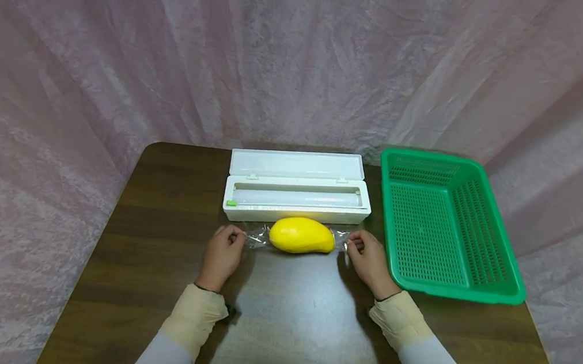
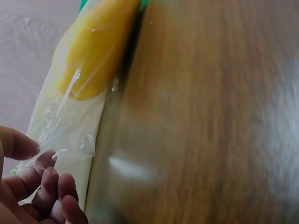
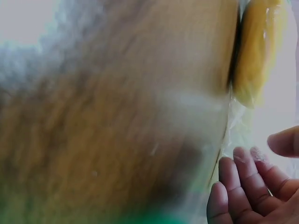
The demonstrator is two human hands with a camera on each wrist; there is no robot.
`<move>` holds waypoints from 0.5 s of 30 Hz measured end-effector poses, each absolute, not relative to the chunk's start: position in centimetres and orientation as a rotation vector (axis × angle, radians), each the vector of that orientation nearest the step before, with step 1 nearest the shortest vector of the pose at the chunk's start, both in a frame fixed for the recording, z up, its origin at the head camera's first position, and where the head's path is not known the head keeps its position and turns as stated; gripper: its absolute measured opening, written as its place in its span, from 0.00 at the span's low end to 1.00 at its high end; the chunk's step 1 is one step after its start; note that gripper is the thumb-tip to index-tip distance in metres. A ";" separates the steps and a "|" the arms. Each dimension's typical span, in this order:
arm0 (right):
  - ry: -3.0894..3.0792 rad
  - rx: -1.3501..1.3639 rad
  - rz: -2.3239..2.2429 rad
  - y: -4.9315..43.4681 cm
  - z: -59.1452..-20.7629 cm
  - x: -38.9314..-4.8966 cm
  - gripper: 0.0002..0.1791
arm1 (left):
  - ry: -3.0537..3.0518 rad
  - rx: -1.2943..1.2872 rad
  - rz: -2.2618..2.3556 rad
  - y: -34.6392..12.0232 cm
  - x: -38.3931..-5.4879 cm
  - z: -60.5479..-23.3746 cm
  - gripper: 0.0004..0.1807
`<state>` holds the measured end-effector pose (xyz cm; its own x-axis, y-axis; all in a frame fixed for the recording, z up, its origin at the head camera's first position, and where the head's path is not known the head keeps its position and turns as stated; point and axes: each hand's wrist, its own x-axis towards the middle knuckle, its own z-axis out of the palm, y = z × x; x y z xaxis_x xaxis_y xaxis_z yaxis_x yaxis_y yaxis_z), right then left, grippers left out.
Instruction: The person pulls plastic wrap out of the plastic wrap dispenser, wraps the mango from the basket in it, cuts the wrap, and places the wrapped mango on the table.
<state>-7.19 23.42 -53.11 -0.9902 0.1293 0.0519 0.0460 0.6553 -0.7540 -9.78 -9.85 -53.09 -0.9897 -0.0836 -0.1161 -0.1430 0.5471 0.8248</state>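
A yellow mango (image 1: 301,235) lies wrapped in clear cling film (image 1: 257,238), whose loose ends stick out on both sides. My left hand (image 1: 223,252) pinches the left end between thumb and forefinger; in the left wrist view the film (image 2: 70,135) stretches from the fingertips to the fruit. On the other side, my right hand (image 1: 370,259) holds the right end at its fingertips. The right wrist view shows film over the forefinger tip, with the thumb close by. Just behind the mango stands a white cling film box (image 1: 294,212), lid raised, a roll (image 1: 298,197) inside.
To the right of my right hand sits a green plastic basket (image 1: 426,234) with slotted walls. The brown wooden table (image 1: 136,247) has a shiny patch in front of the mango. A pinkish curtain (image 1: 281,61) hangs behind the table's far edge.
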 end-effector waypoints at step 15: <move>-2.713 0.221 1.013 21.4 -51.5 -4.1 0.20 | 2.800 -0.081 1.735 -9.2 -8.0 -52.0 0.05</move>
